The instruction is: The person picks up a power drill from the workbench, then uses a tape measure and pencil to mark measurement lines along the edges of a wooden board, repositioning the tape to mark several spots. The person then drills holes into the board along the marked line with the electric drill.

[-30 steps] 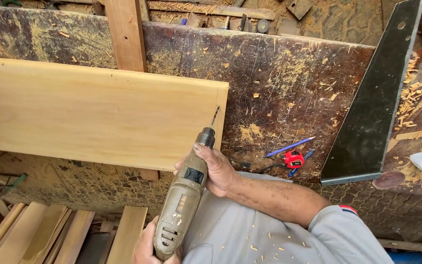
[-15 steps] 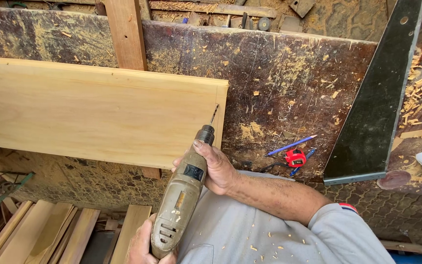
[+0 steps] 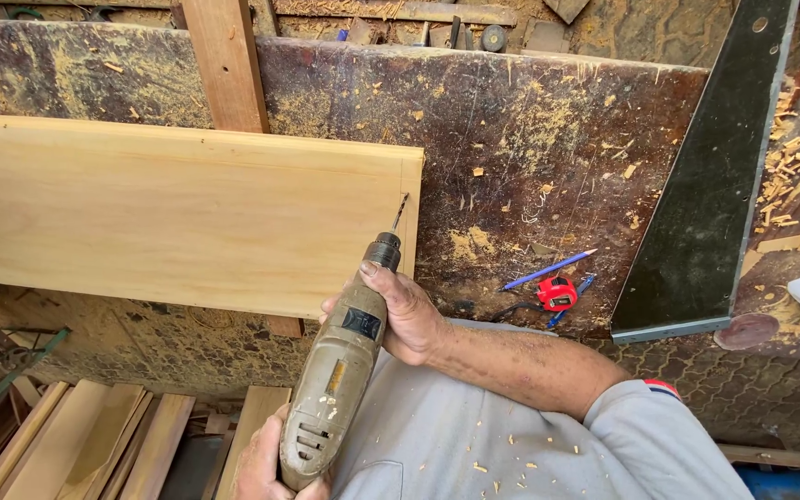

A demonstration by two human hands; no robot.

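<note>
the pale wooden board [image 3: 178, 213] lies flat on the dusty workbench [image 3: 548, 157]. a worn electric drill [image 3: 340, 370] points at the board's right end, its bit tip at the surface just inside that edge. the right hand [image 3: 409, 315] wraps closed around the drill's front body, just below the board's lower right corner. the left hand [image 3: 261, 463] grips the drill's rear, below the board. right of the board lie a blue pencil [image 3: 548, 270], a red tape measure [image 3: 557, 293] and a dark square [image 3: 706, 185].
</note>
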